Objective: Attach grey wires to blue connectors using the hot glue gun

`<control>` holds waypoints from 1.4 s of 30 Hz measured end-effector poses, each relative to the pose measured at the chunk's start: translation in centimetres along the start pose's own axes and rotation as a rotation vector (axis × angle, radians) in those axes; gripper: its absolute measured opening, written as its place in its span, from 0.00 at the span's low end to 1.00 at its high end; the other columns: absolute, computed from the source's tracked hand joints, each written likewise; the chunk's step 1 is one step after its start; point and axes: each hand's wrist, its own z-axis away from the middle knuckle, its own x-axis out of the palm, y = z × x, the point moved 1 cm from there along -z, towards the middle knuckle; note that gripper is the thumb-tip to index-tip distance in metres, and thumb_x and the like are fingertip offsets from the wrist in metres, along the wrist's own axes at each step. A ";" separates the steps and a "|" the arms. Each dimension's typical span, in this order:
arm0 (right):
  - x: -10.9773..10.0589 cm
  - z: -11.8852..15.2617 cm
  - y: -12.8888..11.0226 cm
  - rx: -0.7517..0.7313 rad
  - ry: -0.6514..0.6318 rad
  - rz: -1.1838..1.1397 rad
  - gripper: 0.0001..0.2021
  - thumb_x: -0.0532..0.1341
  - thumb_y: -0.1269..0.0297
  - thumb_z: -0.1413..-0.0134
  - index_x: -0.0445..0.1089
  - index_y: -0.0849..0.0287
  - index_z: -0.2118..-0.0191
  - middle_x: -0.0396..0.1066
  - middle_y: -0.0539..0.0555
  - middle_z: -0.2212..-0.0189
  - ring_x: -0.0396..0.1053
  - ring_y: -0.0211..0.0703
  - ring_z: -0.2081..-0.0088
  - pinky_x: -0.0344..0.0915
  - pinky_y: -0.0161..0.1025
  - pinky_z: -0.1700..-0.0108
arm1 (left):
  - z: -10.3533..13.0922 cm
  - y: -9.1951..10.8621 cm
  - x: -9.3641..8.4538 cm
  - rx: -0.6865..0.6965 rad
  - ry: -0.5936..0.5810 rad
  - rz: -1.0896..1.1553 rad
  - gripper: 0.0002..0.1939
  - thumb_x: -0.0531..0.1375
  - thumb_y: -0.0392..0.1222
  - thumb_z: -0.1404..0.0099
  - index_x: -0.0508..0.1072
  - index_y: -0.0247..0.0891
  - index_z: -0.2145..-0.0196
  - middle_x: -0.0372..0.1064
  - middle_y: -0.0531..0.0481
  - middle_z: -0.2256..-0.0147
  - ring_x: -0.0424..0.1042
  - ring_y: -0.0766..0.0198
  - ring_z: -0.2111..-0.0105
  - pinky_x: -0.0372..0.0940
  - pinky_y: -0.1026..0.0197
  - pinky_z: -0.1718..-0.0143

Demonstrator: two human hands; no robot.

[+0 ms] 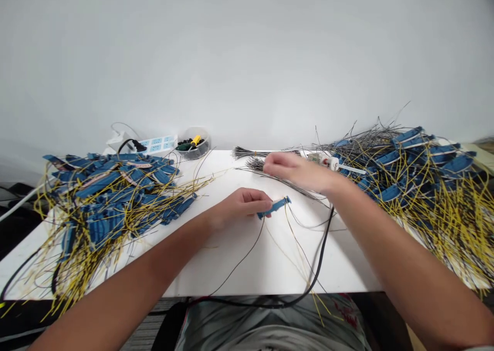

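Left pile: blue wired strips [104,222] heap along the worktop's [239,263] left side, wires overhanging the front-left corner; the left forearm passes close enough that it could snag loose ends and drag pieces down.
Held strip: the left hand [249,203] pinches one blue strip [280,205] near mid-worktop; its hanging leads could be strained if they caught on the black cable [322,253].
Dark wires: the right hand [285,168], blurred with fingers curled, is at the dark wire bundle [257,163] towards the back edge; whether it grasps any cannot be told. Tangled strands could come up together.
Right pile: springy wires [436,227] lie beside the right forearm, which could hook them.
Left edge: crowded.
Front edge: bare worktop below the hands, crossed by leads and cable.
Right edge: filled by wires, leaving little elbow room.
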 end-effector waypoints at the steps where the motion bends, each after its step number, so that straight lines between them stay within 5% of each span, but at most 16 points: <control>1: -0.9 1.2 -0.6 -0.043 0.069 -0.116 0.11 0.58 0.54 0.29 0.69 0.56 0.59 0.72 0.52 0.62 0.66 0.39 0.62 0.61 0.35 0.61 | -0.1 -0.1 0.0 -0.007 0.059 0.021 0.19 0.68 0.58 0.35 0.80 0.37 0.65 0.75 0.47 0.66 0.67 0.64 0.67 0.56 0.62 0.67; 4: -2.2 4.2 -2.5 -0.092 0.147 -0.495 0.10 0.59 0.54 0.29 0.64 0.54 0.59 0.57 0.45 0.75 0.54 0.35 0.75 0.54 0.34 0.72 | -0.4 -0.5 -0.1 -0.021 0.208 0.139 0.22 0.67 0.60 0.34 0.80 0.35 0.64 0.74 0.46 0.64 0.62 0.68 0.71 0.52 0.63 0.71; 7: -0.5 5.5 -3.1 0.007 0.060 -0.649 0.13 0.56 0.54 0.29 0.64 0.55 0.65 0.45 0.43 0.79 0.39 0.33 0.79 0.39 0.35 0.77 | -0.5 -0.4 -0.3 0.016 0.274 0.250 0.20 0.66 0.58 0.33 0.79 0.36 0.59 0.73 0.46 0.61 0.62 0.68 0.69 0.55 0.65 0.71; 10: 2.5 5.2 -1.8 0.053 0.016 -0.593 0.16 0.53 0.58 0.29 0.62 0.58 0.71 0.47 0.45 0.79 0.43 0.34 0.78 0.41 0.35 0.77 | -0.6 -0.2 -0.4 0.066 0.251 0.280 0.19 0.66 0.56 0.31 0.79 0.35 0.59 0.73 0.45 0.60 0.65 0.66 0.65 0.61 0.65 0.68; 16: 6.1 4.2 1.9 -0.030 0.264 -0.133 0.10 0.57 0.62 0.31 0.71 0.58 0.64 0.57 0.46 0.75 0.52 0.35 0.73 0.49 0.35 0.72 | -0.7 -0.1 -0.3 0.082 0.246 0.313 0.17 0.65 0.53 0.29 0.79 0.34 0.56 0.72 0.44 0.57 0.69 0.63 0.59 0.68 0.64 0.63; 29: 6.3 4.3 3.0 -0.005 0.305 -0.056 0.07 0.62 0.61 0.35 0.77 0.55 0.63 0.54 0.45 0.78 0.51 0.34 0.75 0.49 0.36 0.73 | -0.8 0.1 -0.3 0.067 0.217 0.288 0.15 0.66 0.50 0.31 0.81 0.36 0.56 0.72 0.45 0.59 0.68 0.66 0.62 0.69 0.66 0.63; 42: 6.0 4.3 3.1 0.065 0.254 0.011 0.07 0.61 0.64 0.37 0.72 0.56 0.67 0.59 0.44 0.78 0.55 0.34 0.75 0.50 0.36 0.72 | -0.8 -0.6 -0.2 0.190 0.350 0.187 0.17 0.68 0.49 0.32 0.79 0.42 0.48 0.71 0.46 0.54 0.69 0.63 0.58 0.69 0.64 0.61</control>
